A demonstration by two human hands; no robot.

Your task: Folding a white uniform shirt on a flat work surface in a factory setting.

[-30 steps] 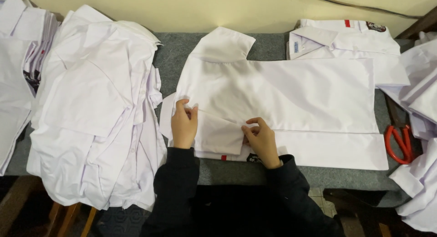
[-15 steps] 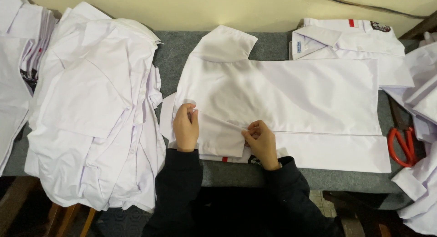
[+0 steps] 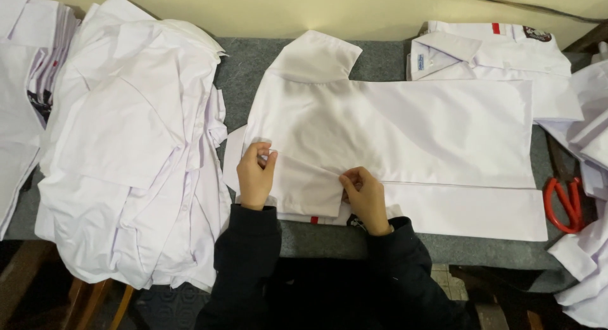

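Shirt (image 3: 405,127) lies flat on the grey surface (image 3: 380,57) before you, its sleeve (image 3: 304,184) folded inward. Your left hand (image 3: 255,175) pinches the sleeve's left edge; your right hand (image 3: 366,197) pinches its right edge. Shirt pile (image 3: 133,146) sits left, scissors (image 3: 565,203) right.

- A bench (image 3: 380,54) with a grey, felt-like cover runs across the view from left to right.
- Behind it stands a plain wall (image 3: 316,10) in pale yellow-cream colour, lit evenly and softly.
- A thin dark cable (image 3: 538,6) runs along the wall at the upper right.
- Under the front edge of the bench the space is dark; brown wooden legs (image 3: 95,301) show at the lower left.
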